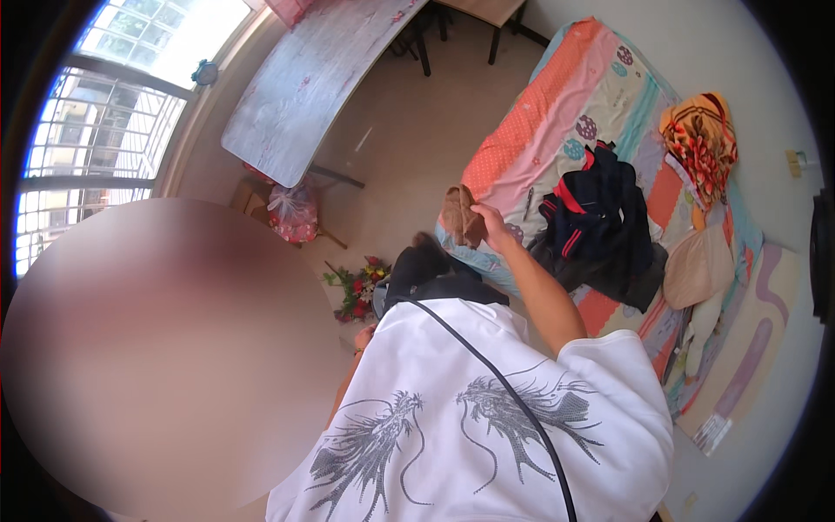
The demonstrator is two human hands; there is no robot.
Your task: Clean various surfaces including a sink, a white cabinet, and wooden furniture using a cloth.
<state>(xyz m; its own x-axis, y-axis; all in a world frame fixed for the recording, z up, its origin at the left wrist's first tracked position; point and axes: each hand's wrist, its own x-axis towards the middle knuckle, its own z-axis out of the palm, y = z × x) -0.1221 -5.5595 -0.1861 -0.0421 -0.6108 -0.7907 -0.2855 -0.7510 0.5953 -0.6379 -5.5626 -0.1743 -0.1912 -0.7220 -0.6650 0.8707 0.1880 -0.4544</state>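
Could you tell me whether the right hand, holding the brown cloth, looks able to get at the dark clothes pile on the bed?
Probably yes: the right hand is raised beside the bed, gripping the brown cloth, and nothing lies between it and the dark clothes pile.

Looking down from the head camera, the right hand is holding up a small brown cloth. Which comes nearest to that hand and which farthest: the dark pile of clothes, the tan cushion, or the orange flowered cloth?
From the right hand holding the brown cloth:
1. Dark pile of clothes, mid-bed, just right of the hand.
2. Tan cushion, farther right, lower.
3. Orange flowered cloth, far upper right of the bed.
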